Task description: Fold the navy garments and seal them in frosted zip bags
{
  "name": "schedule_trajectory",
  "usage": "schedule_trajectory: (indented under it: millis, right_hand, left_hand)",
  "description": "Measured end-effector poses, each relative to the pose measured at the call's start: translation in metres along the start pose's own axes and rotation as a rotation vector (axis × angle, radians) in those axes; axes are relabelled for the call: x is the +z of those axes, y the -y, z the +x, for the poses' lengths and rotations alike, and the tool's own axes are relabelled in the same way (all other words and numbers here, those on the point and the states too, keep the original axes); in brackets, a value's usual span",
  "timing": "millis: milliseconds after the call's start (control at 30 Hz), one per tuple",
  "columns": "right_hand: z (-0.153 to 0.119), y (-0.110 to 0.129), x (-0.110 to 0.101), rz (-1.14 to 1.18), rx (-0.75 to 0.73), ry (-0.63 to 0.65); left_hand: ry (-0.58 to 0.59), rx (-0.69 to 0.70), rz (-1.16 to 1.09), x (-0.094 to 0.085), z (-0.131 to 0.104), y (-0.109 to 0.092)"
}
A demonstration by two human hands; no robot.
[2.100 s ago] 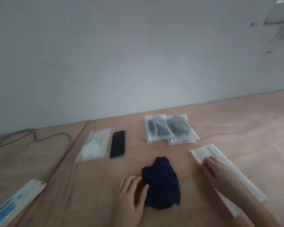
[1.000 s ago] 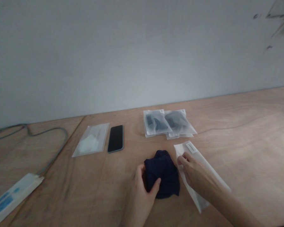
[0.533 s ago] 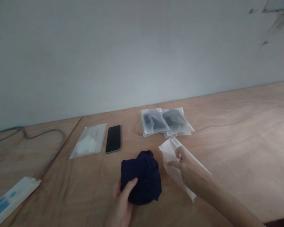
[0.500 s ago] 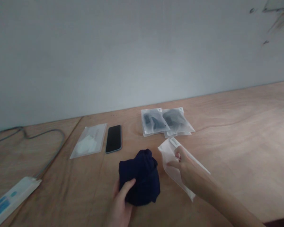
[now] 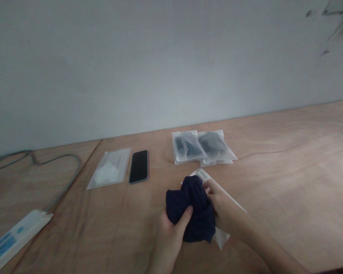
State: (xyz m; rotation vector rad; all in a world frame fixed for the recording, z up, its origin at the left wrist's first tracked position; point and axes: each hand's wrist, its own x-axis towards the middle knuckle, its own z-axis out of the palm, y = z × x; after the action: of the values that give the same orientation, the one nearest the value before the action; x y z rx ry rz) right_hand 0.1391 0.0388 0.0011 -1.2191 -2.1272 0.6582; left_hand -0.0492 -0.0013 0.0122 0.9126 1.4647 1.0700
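Observation:
My left hand (image 5: 171, 232) is closed on a bundled dark navy cloth (image 5: 198, 217), its thumb lying across the front. The cloth is now in front of a frosted plastic bag (image 5: 221, 238) with a white label at its far corner, and covers much of it. At the cloth's right edge, my right hand (image 5: 221, 201) has its fingers bent in a pinch at the bag. Its fingertips are partly hidden, and whether they also touch the cloth is unclear.
Behind the hands lie several frosted bags (image 5: 190, 146) with dark contents. To the left are a black-screened phone (image 5: 139, 166) and a flat frosted bag (image 5: 110, 167) with something white inside. A white power strip (image 5: 17, 238) with a grey cable (image 5: 64, 186) sits far left.
My left hand has carried the navy cloth to the right, up against my right hand and over the bag. The right hand stays near the bag's upper part.

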Motion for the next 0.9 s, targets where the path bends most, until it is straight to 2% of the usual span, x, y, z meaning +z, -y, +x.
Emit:
schedule_trajectory:
  millis: [100, 267, 433, 533, 633, 767, 900]
  right_hand:
    - [0.001, 0.0, -0.003, 0.092, 0.043, -0.063]
    - [0.002, 0.007, 0.0, 0.105, 0.101, -0.207]
    - [0.004, 0.012, 0.005, 0.124, 0.117, -0.34]
    - [0.004, 0.014, 0.008, 0.09, 0.08, -0.356]
    - [0.003, 0.017, 0.009, 0.042, 0.017, -0.314]
    - [-0.006, 0.025, 0.008, -0.038, -0.043, -0.256]
    - [-0.023, 0.027, 0.01, -0.045, 0.04, -0.261]
  left_hand:
    - [-0.044, 0.087, 0.224, -0.004, 0.006, 0.003]
    - [-0.077, 0.197, 0.369, -0.003, 0.008, -0.001]
    - [0.026, 0.342, 0.595, -0.003, 0.01, 0.002]
    - [0.088, 0.358, 0.594, -0.003, 0.013, 0.001]
    - [0.117, 0.343, 0.568, -0.002, 0.016, -0.005]
    - [0.098, 0.285, 0.459, -0.001, 0.02, -0.011]
    - [0.025, 0.165, 0.285, -0.004, 0.023, -0.008]
